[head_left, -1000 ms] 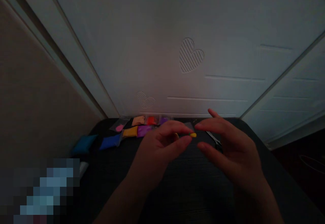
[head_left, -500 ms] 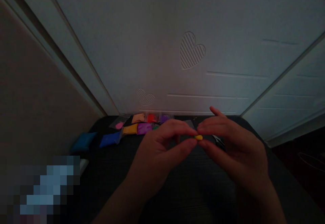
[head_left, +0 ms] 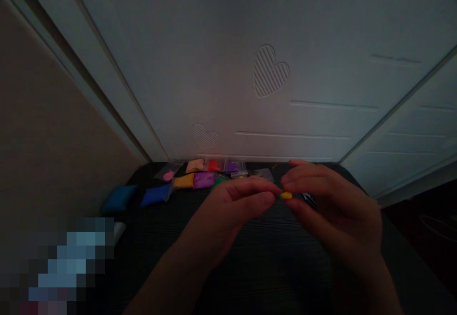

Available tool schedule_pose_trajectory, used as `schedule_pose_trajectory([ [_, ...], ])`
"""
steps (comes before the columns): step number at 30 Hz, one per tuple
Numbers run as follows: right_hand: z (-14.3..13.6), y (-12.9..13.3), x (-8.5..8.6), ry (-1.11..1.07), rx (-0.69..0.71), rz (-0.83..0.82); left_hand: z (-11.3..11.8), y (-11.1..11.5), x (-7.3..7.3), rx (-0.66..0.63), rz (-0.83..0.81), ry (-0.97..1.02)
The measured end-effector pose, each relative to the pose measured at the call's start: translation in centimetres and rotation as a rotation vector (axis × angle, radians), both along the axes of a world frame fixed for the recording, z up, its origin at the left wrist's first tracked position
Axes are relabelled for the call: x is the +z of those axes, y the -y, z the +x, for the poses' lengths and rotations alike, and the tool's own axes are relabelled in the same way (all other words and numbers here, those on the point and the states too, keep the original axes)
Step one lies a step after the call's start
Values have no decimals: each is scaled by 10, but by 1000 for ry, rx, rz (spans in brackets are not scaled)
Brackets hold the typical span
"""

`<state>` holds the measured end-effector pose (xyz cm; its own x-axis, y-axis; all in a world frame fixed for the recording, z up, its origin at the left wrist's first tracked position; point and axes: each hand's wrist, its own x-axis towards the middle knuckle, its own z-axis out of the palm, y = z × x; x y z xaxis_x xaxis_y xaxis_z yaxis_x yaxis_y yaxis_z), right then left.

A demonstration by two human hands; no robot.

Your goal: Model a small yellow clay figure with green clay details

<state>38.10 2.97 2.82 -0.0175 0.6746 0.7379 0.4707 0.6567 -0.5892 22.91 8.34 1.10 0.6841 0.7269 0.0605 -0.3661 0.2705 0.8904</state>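
Note:
A small yellow piece of modelling clay with a green end sits between my two hands, above the dark table. My left hand pinches the green end on the left with thumb and forefinger. The thumb and fingertips of my right hand close on the yellow part from the other side. My fingertips partly cover the piece, and the dim light hides its finer shape.
Several small bags of coloured clay lie along the back left, among them a blue bag, a purple bag and a teal bag. A dark-handled tool lies behind my right hand. A white panel rises behind the table.
Both hands and the clay piece have shifted slightly right. My left thumb and forefinger have come closer together, and the raised finger of my right hand has lowered.

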Motion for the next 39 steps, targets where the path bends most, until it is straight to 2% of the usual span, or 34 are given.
schedule_pose_trajectory([
  [5, 0, 0, 0, 1, 12, 11, 1, 0, -2, -27, -93, 1],
  [26, -2, 4, -2, 71, -19, 2, 0, 2, -3, -1, -76, 18],
  [35, -1, 4, -2, 87, 7, -23, 0, 2, 0, 37, -20, -2],
  [39, -1, 4, -2, 91, -12, -12, 1, 5, 3, 69, 54, -25],
])
